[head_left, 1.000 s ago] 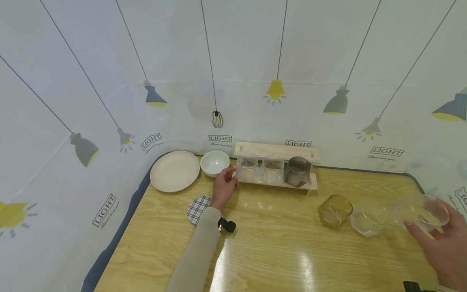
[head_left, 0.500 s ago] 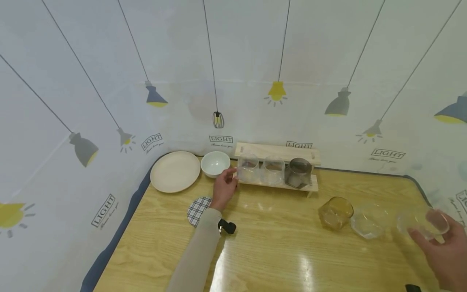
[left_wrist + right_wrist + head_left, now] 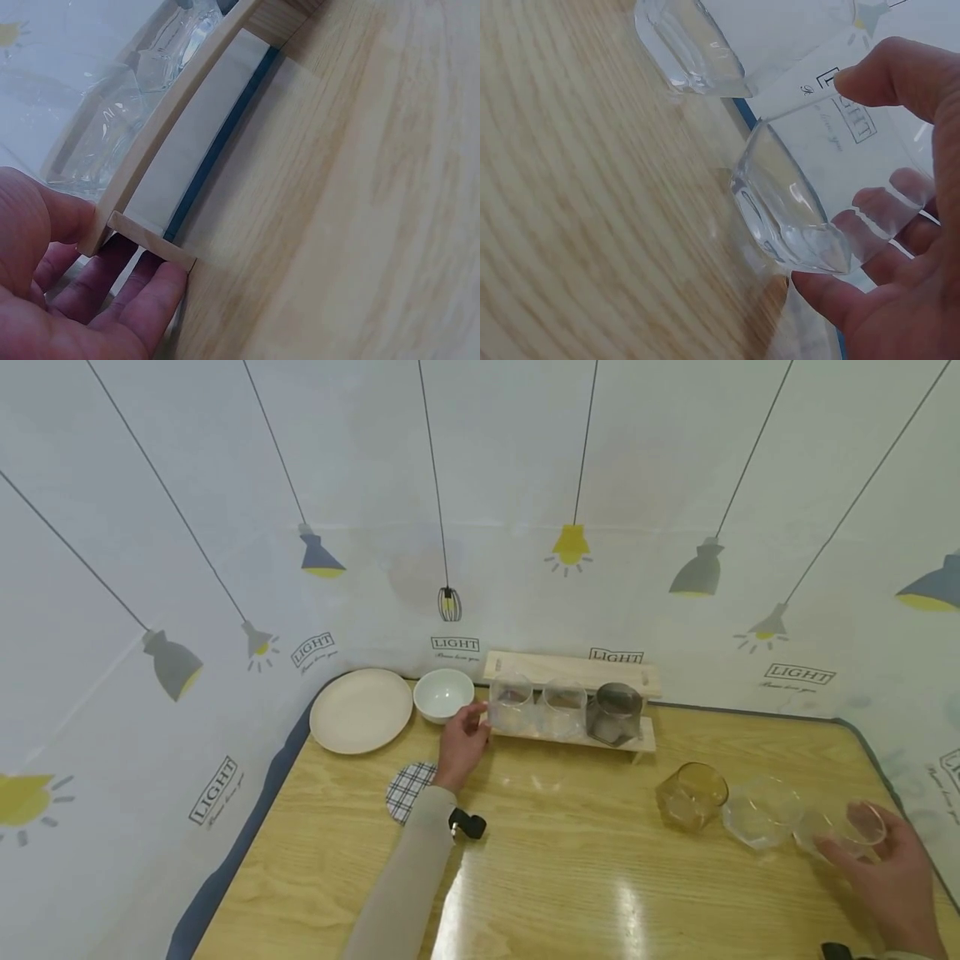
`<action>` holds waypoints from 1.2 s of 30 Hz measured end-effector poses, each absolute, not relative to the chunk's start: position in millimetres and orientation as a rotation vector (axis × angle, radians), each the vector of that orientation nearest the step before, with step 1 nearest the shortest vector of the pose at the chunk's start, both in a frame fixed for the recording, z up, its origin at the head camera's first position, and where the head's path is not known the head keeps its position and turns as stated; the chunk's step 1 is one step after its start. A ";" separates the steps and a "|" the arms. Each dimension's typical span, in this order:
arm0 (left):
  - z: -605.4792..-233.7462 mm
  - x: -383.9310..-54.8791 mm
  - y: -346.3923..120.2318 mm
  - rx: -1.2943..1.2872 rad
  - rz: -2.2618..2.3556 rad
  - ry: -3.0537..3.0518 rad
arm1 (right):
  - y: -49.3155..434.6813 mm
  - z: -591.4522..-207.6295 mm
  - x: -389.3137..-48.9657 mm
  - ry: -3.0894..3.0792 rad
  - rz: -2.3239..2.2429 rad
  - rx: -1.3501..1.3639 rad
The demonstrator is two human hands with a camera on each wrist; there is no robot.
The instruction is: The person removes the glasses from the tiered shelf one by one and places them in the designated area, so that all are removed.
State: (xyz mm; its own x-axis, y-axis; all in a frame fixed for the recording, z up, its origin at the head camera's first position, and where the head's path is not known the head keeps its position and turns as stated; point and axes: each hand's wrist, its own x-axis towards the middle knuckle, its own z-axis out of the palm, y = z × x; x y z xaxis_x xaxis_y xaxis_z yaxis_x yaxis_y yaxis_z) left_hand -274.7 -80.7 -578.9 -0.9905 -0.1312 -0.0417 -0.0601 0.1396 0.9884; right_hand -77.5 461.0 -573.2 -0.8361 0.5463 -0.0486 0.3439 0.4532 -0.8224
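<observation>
My left hand [image 3: 461, 747] grips the left end of a two-tier wooden rack [image 3: 570, 670]. In the left wrist view its thumb lies at the shelf end [image 3: 161, 142], with the fingers around the leg. Two clear glasses [image 3: 512, 706] and a smoky grey glass [image 3: 613, 717] stand in a row on the lower shelf. At the right, my right hand [image 3: 888, 868] holds a clear glass [image 3: 816, 828] between thumb and fingers, its thick faceted base [image 3: 787, 210] low over the table. Right beside it stands another clear glass [image 3: 761, 814], then an amber glass [image 3: 690, 797].
A beige plate [image 3: 360, 712] and a pale green bowl [image 3: 443, 695] sit at the back left of the wooden table [image 3: 555, 860]. Near my left forearm lies a round checked coaster [image 3: 408, 792]. A wall sheet printed with lamps [image 3: 510, 460] borders the table behind.
My right hand has brought its clear glass leftward and lower, up beside the other clear glass. The left hand stays at the rack's end.
</observation>
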 end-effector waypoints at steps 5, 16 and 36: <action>-580.2 -274.8 -81.0 0.185 -2.008 -2.327 | 462.9 -575.7 -81.2 -2.491 1.354 -0.804; -578.5 -274.0 -81.9 0.203 -2.021 -2.336 | 463.4 -577.1 -84.8 -2.498 1.324 -0.759; -578.7 -272.6 -80.7 0.193 -2.006 -2.346 | 456.0 -537.9 -90.7 -2.311 1.284 -0.669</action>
